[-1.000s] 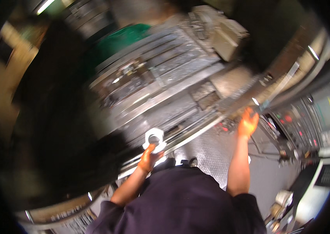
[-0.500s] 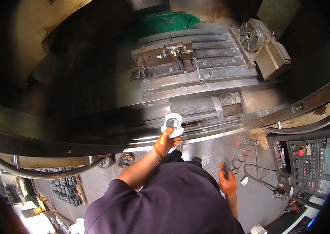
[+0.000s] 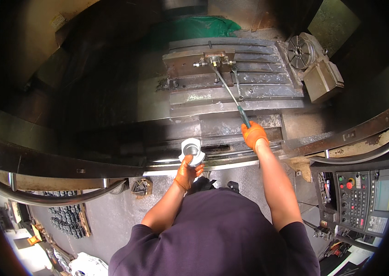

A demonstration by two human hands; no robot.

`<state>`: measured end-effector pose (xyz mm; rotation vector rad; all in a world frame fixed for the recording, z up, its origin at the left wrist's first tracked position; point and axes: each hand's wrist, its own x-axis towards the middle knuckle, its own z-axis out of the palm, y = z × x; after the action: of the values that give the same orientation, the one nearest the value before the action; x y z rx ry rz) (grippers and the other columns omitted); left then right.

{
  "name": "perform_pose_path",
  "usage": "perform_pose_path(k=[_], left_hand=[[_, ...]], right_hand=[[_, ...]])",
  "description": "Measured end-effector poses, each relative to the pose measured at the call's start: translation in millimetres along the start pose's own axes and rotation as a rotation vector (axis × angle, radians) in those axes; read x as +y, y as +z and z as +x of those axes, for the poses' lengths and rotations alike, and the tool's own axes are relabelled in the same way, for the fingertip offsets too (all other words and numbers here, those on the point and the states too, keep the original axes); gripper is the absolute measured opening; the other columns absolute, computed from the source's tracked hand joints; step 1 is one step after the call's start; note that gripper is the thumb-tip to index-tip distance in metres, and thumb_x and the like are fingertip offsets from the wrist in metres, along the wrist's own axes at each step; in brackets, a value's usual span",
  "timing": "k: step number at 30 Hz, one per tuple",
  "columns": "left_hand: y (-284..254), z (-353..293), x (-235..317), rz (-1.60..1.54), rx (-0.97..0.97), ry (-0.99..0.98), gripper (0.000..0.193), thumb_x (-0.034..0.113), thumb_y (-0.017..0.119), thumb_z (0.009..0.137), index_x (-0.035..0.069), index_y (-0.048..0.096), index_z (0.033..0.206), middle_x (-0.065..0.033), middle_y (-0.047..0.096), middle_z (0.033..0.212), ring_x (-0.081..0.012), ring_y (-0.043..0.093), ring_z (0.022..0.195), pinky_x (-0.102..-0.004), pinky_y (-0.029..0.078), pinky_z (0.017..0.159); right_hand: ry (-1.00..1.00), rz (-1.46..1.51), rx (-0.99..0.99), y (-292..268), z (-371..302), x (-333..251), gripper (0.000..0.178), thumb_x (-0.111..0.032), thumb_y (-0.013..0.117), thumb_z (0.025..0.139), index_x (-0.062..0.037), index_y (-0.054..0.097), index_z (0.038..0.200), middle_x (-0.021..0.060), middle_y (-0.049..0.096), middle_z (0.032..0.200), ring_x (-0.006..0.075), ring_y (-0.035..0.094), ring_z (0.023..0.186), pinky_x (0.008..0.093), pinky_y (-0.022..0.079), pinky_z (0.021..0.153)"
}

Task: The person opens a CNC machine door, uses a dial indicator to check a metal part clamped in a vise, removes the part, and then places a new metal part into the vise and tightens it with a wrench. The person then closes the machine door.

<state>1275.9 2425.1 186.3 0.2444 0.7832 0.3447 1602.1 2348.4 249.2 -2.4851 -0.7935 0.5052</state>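
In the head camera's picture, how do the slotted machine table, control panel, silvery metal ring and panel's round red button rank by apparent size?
Largest to smallest:
1. Slotted machine table
2. Control panel
3. Silvery metal ring
4. Round red button

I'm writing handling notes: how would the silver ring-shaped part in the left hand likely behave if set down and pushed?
The silver ring-shaped part looks metallic, so probably stiff. Its smooth, shiny surface may slip in the left hand. Its outline appears cornered, so it would likely roll poorly.
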Motion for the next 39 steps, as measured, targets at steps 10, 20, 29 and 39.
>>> perform_pose_path(k=[10,20,29,39], left_hand=[[-10.6,-2.6,3.4,0.002,0.084,-0.023,0.059,0.051,0.074,0.078,0.01,0.063,0.119,-0.0094,0.064,0.106,-0.0263,0.064,0.092,-0.0391,0.05,0.09],[5.0,-2.9,1.4,-0.022,0.031,-0.07,0.057,0.048,0.075,0.077,0.009,0.065,0.116,-0.011,0.065,0.105,-0.0265,0.064,0.092,-0.0394,0.051,0.09],[14.9,-24.8,-1.2,0.002,-0.029,-0.018,0.053,0.049,0.075,0.077,0.012,0.065,0.114,-0.007,0.064,0.101,-0.0253,0.061,0.09,-0.037,0.049,0.084],[0.4,-36.4,-24.2,0.003,0.018,0.011,0.057,0.053,0.073,0.075,0.016,0.065,0.117,-0.0079,0.062,0.111,-0.0298,0.054,0.11,-0.0448,0.04,0.103]], right_hand=[[0.094,0.013,-0.045,-21.3,-10.5,8.1,0.037,-0.038,0.06,0.09,-0.0035,0.068,0.101,0.0247,0.069,0.092,0.043,0.066,0.091,0.046,0.051,0.082],[0.107,0.036,-0.18,-27.5,-31.8,-1.6,0.04,-0.037,0.057,0.093,-0.0032,0.066,0.112,0.0257,0.069,0.104,0.0447,0.064,0.104,0.0477,0.05,0.091],[0.051,0.008,-0.144,-11.9,-6.5,-37.4,0.04,-0.037,0.054,0.093,-0.0038,0.066,0.113,0.0242,0.069,0.108,0.043,0.063,0.107,0.0477,0.051,0.093],[0.035,-0.046,-0.11,-19.7,-12.5,4.0,0.041,-0.037,0.05,0.094,-0.0046,0.067,0.112,0.0235,0.068,0.114,0.0431,0.062,0.111,0.0482,0.051,0.093]])
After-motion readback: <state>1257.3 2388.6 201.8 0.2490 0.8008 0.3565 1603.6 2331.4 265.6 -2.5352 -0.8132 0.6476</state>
